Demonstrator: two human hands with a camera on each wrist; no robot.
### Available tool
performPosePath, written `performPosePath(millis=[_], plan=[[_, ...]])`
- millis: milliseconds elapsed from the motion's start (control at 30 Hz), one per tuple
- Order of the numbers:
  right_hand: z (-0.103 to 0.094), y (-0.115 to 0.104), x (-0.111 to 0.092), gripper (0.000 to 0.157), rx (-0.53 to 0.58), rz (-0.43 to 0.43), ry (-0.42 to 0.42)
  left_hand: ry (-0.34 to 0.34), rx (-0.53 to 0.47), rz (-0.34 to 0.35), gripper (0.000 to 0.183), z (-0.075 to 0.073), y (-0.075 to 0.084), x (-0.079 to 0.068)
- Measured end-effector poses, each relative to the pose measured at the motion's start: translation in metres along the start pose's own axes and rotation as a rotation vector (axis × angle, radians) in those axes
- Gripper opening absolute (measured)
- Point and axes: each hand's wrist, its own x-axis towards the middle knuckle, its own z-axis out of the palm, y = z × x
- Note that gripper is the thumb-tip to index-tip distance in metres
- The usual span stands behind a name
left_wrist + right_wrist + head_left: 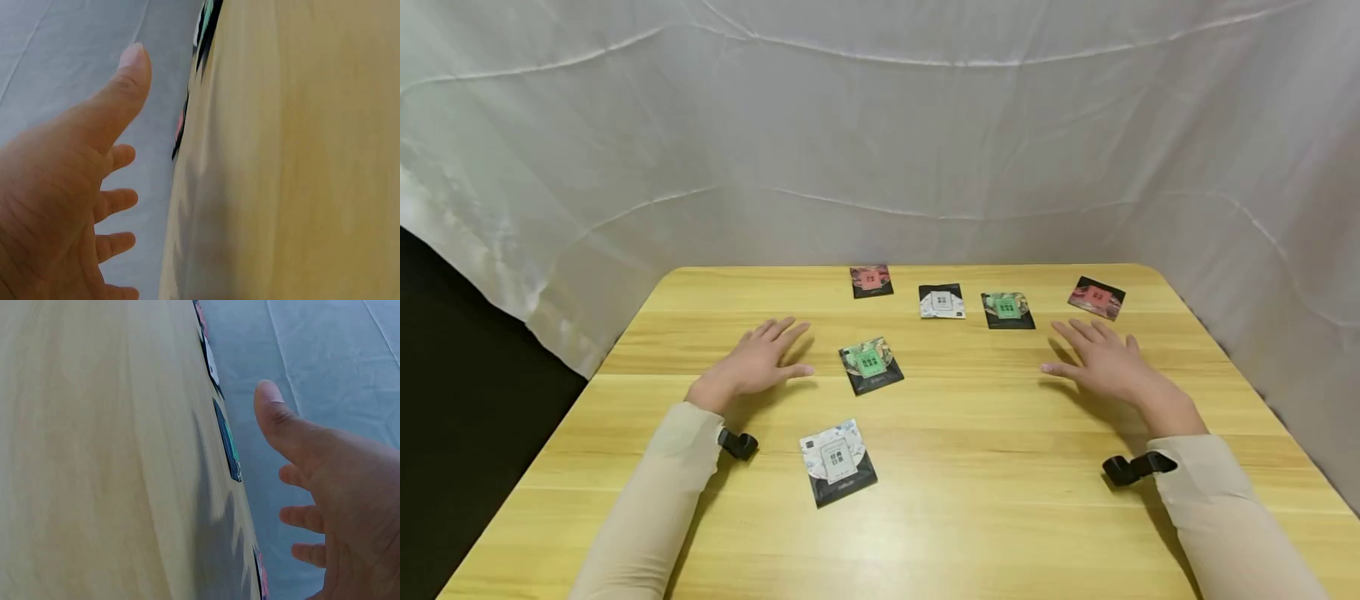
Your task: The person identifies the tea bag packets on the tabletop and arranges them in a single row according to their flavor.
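Six flat square sachets lie apart on the wooden table point(970, 425). My left hand point(760, 358) hovers over the left side, fingers spread and holding nothing. Just right of it lies a green-labelled sachet point(871, 365), and nearer to me a white-labelled sachet point(838, 462). My right hand point(1101, 358), also spread and without anything in it, hangs over the right side. Beyond its fingertips is a red-labelled sachet point(1097, 297); to its upper left, a second green-labelled sachet point(1008, 310). Farther back are another white-labelled sachet point(942, 302) and another red-labelled sachet point(871, 281).
A pale cloth curtain point(880, 150) hangs behind the table and along its sides. A dark area point(467, 400) lies beyond the left edge. Both wrists wear black camera mounts, the left mount point(739, 444) and the right mount point(1138, 468).
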Motion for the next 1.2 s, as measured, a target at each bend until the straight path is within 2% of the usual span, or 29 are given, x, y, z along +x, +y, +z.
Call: performPosePath(millis=[267, 400, 633, 800, 900, 1067, 1200], plan=[[-0.002, -0.003, 0.003, 0.087, -0.025, -0.076, 0.045, 0.032, -0.068, 0.095, 0.087, -0.001, 0.016, -0.009], [-0.004, -0.006, 0.006, 0.085, 0.006, -0.117, 0.086, 0.036, -0.116, 0.142, 0.086, -0.002, 0.023, -0.014], [-0.002, -0.014, 0.011, 0.084, 0.100, -0.131, 0.075, -0.013, -0.146, 0.204, 0.089, 0.000, 0.040, -0.027], [-0.001, -0.019, 0.017, 0.081, 0.144, -0.134, 0.083, -0.017, -0.136, 0.295, 0.094, 0.001, 0.050, -0.029], [-0.001, -0.023, 0.023, 0.079, 0.163, -0.142, 0.077, -0.020, -0.128, 0.340, 0.093, 0.003, 0.056, -0.032], [0.002, -0.028, 0.038, 0.075, 0.187, -0.151, 0.069, -0.073, -0.122, 0.352, 0.093, 0.006, 0.066, -0.042], [0.003, -0.029, 0.050, 0.075, 0.190, -0.140, 0.056, -0.105, -0.105, 0.401, 0.097, 0.007, 0.074, -0.049]])
